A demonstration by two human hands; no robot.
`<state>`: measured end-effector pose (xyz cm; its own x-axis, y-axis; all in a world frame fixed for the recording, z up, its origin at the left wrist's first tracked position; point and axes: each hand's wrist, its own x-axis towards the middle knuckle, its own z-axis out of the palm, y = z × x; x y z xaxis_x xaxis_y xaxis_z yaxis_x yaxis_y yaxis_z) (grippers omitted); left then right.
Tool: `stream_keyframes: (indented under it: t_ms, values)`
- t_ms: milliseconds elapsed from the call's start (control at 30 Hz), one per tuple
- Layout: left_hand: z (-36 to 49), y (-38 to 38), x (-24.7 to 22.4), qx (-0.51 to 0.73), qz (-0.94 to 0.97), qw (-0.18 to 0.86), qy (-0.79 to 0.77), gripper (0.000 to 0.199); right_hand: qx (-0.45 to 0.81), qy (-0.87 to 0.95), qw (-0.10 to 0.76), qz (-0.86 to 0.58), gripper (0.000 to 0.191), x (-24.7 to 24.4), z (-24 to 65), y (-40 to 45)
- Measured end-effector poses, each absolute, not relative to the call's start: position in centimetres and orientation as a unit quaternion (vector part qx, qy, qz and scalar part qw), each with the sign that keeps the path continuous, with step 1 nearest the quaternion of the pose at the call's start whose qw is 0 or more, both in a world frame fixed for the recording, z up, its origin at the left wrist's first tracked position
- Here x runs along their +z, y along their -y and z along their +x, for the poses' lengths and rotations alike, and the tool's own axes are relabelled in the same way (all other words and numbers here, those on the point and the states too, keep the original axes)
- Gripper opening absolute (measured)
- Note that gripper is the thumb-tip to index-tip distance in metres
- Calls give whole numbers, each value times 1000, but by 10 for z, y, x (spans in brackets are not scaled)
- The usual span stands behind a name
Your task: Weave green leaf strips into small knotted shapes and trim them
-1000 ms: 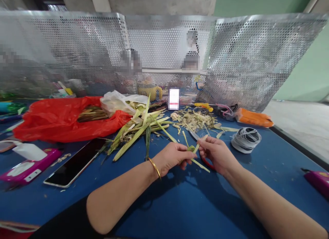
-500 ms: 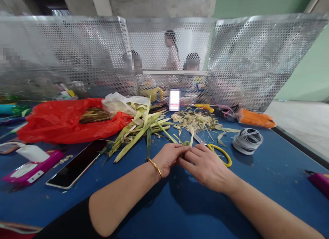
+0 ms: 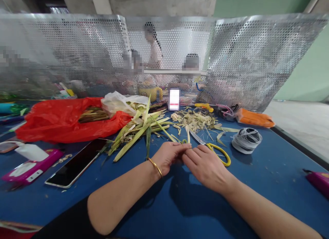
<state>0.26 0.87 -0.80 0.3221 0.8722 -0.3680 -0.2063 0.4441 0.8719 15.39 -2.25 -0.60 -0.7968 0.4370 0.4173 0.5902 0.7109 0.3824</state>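
My left hand (image 3: 171, 156), with a gold bangle at the wrist, is closed with thumb and fingers pinched together at the middle of the table. Against its fingertips, my right hand (image 3: 205, 167) is closed too, its fingers curled down. Between them a green leaf strip (image 3: 184, 141) bends into a small loop, and a paler piece sticks up beside it; the rest is hidden by my fingers. Just beyond my right hand lie scissors with yellow handles (image 3: 226, 157), blades pointing away. A pile of long green leaf strips (image 3: 133, 138) lies beyond my left hand.
Leaf scraps (image 3: 196, 120) are heaped farther back. A red plastic bag (image 3: 59, 120), a phone (image 3: 78, 165) and a purple power strip (image 3: 36, 167) lie on the left. A striped roll of cord (image 3: 246, 140) and an orange packet (image 3: 254, 118) are on the right. A perforated metal screen (image 3: 84, 43) stands behind, people beyond it.
My right hand has shifted slightly right, and the leaf loop between the hands stands a little higher. Behind the screen, a standing person has moved left.
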Motion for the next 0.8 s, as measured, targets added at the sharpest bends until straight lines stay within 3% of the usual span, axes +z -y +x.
stream_keyframes:
  t_ms: [200, 633, 733, 800]
  values:
    - [-3, -11, 0, 374, 411, 726, -405, 36, -170, 894, 264, -320, 23, -12, 161, 18]
    - [0, -10, -4, 412, 378, 707, -433, 23, -134, 932, 262, -212, 25, -2, 150, 37]
    - [-1, -12, -2, 414, 389, 698, -436, 22, -92, 922, 307, -218, 18, 1, 154, 32]
    - [-4, -14, -1, 412, 404, 690, -437, 22, -102, 884, 348, -295, 21, 5, 161, 24]
